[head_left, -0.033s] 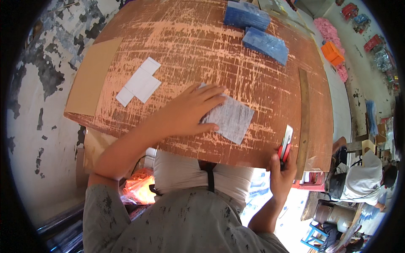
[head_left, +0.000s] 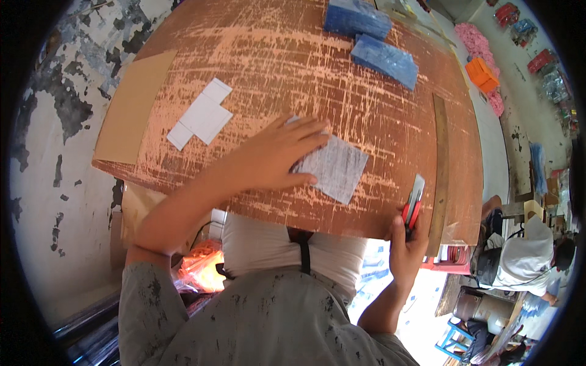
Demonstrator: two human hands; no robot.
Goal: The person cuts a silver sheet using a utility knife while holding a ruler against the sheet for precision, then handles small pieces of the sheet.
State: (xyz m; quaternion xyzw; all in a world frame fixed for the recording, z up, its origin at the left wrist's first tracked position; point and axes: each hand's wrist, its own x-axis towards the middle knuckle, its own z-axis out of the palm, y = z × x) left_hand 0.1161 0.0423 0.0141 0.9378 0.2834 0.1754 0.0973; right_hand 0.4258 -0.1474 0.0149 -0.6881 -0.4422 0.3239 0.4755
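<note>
My left hand (head_left: 292, 152) lies palm down with its fingers stretched over a flat grey, streaked, roughly square piece (head_left: 336, 168). The hand covers its left part, and I cannot tell whether it is one sheet or a stack. A red-and-black utility knife (head_left: 413, 204) is held in my right hand (head_left: 408, 247) at the table's front edge, its pale blade pointing away from me. To the left of my left hand is a white paper cutout (head_left: 204, 116) with creased lines and stepped edges.
The worn brown tabletop (head_left: 262, 67) carries a tan cardboard sheet (head_left: 134, 110) at left, two blue plastic-wrapped blocks (head_left: 384, 61) at the far right, and a long flat strip (head_left: 439, 171) right of the knife. Another person (head_left: 522, 262) sits at lower right.
The view has shifted very slightly, so the tabletop appears a little higher. Both hands keep their places, with the knife still in the right one.
</note>
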